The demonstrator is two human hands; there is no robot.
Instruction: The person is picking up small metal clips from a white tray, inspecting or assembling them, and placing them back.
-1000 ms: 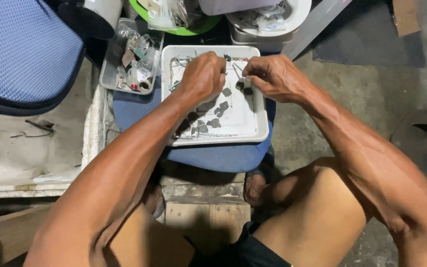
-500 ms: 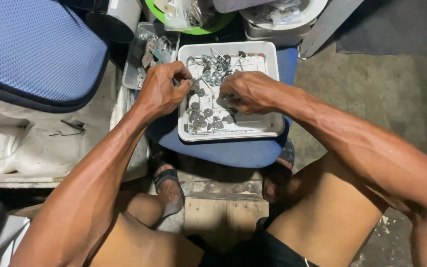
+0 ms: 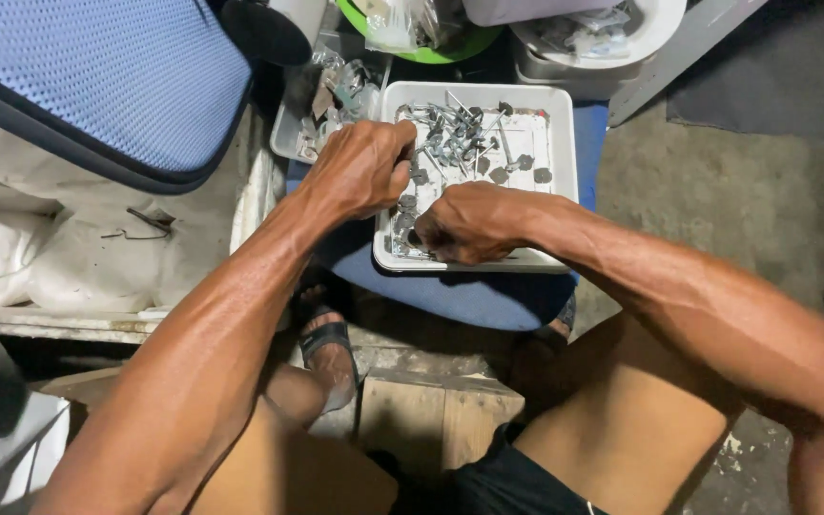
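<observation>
Head view, looking straight down: a shallow white rectangular tray sits on a blue cushioned seat, and it is littered with small grey metal nails and round washers, a tangled heap at the far end, a few loose discs scattered toward the right rim. The left hand is curled over the tray's left edge, fingers bent tight toward the pile; what it pinches, if anything, is hidden under the knuckles, so I cannot tell. The right hand is down at the near end of the tray, closed into a loose fist over the pieces there, and again its hold is out of sight. Just left of the tray, a clear plastic tray of small wrapped bits. Beyond it, a green round bowl with a clear plastic bag inside, and a white basin holding pale packets. A blue mesh chair back fills the upper left.
</observation>
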